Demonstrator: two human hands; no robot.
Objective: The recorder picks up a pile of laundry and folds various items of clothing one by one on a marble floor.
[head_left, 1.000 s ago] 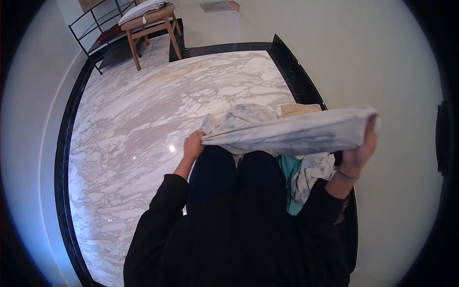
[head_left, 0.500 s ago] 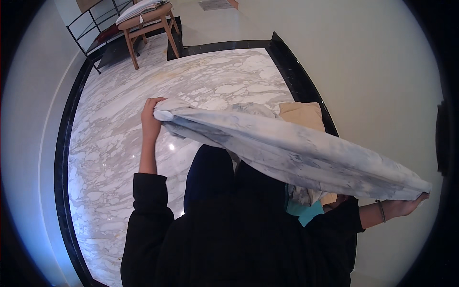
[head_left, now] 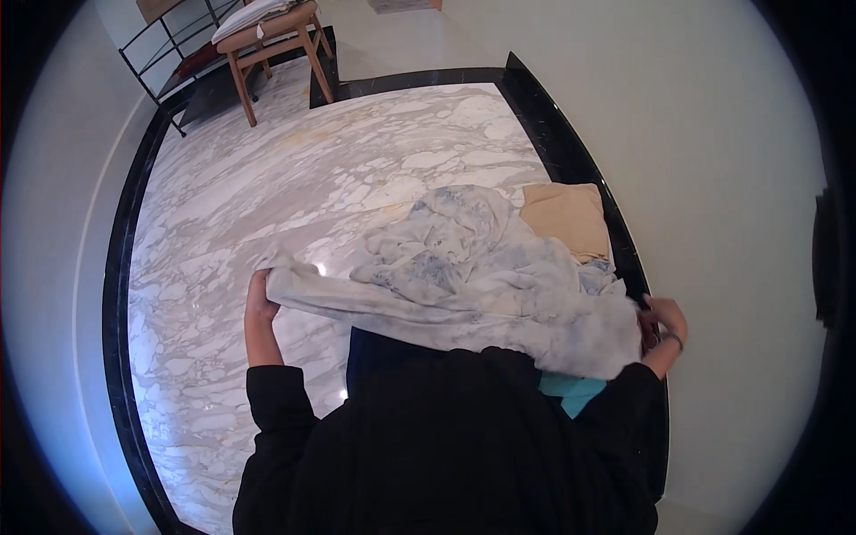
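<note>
A large white cloth with a smudgy blue-grey pattern (head_left: 499, 303) stretches across in front of my knees, its near edge drawn out into a long band. At its left end, my left hand (head_left: 260, 299) is closed on a gathered corner, held out over the floor. My right hand (head_left: 669, 323) is at the right end by the wall, fingers curled at the cloth's edge, partly hidden. Beyond the band, the rest of the cloth lies in a crumpled heap. A dark reddish thing (head_left: 647, 328) shows between the cloth and my right hand.
A folded beige cloth (head_left: 566, 218) lies behind the heap, against the black skirting (head_left: 544, 134). Something turquoise (head_left: 572, 389) sticks out under the cloth near my right sleeve. Far left, a wooden stool (head_left: 267, 40) bearing folded white fabric stands by a black metal rack (head_left: 178, 62).
The taut cloth has come down and nearer to me, settling into a loose heap. My left hand has lowered; my right hand has moved inward and up from the far right.
</note>
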